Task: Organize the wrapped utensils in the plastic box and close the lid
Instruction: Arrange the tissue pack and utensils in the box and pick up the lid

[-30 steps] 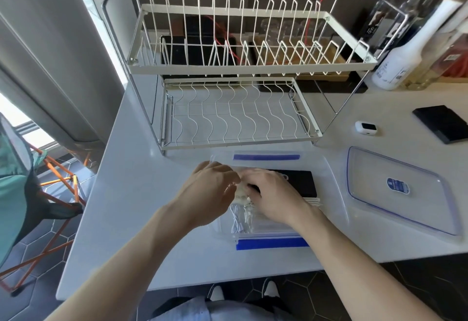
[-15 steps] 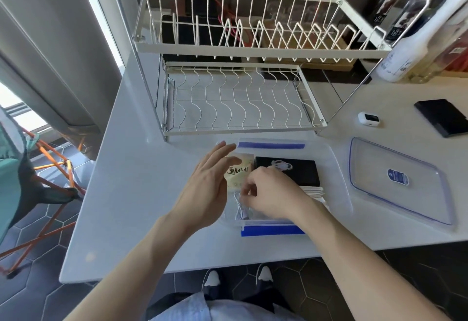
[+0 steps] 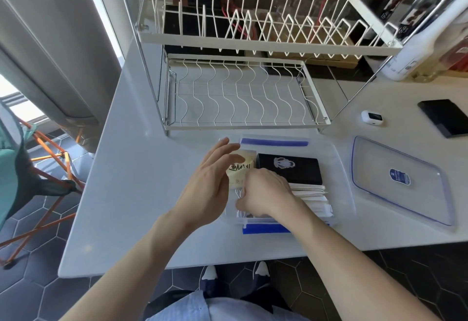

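Observation:
A clear plastic box with blue side clips sits on the white counter before me. Inside lie a black packet, a cream packet with dark lettering and a stack of white wrapped utensils. My left hand is at the box's left end, fingers spread and flat against the cream packet. My right hand is inside the box, fingers curled down on clear-wrapped utensils at the near left; what it pinches is mostly hidden. The clear lid with a blue label lies flat to the right of the box.
A white two-tier wire dish rack stands just behind the box. A small white device and a black flat case lie at the right. Bottles stand at the back right. The counter's front edge is near my body.
My hands have drawn apart, uncovering the cream packet. My left hand has opened with fingers spread, and my right hand has slid toward the box's near left corner. The view has tilted closer.

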